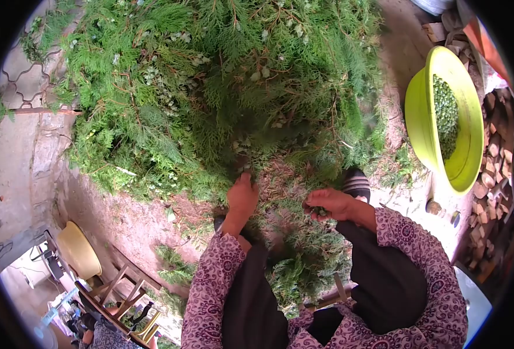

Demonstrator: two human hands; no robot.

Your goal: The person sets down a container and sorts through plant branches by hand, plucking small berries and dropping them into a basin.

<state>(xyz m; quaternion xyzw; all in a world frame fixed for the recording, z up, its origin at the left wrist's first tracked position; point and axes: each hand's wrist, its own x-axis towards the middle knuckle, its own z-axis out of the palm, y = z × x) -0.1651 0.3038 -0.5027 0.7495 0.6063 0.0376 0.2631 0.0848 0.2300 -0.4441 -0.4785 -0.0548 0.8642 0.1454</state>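
A big heap of cut evergreen branches [169, 99], with feathery green sprays and pale small cones among them, fills the upper middle of the head view. My left hand [242, 198] is at the heap's near edge, its fingers closed in a pinch against the sprigs; what lies between the fingertips is too small to make out. To the right, my right hand [331, 203] is held palm inward over my knee, its fingers curled around several small green cones [320, 212]. More loose sprigs [309, 262] lie between my legs.
A yellow-green basin [471, 139] partly filled with green cones [445, 116] stands tilted in view at the right, beside stacked firewood [493, 192]. At the lower left are a yellow tub [78, 250], a wooden chair or stool frame [123, 291] and part of another person [108, 337].
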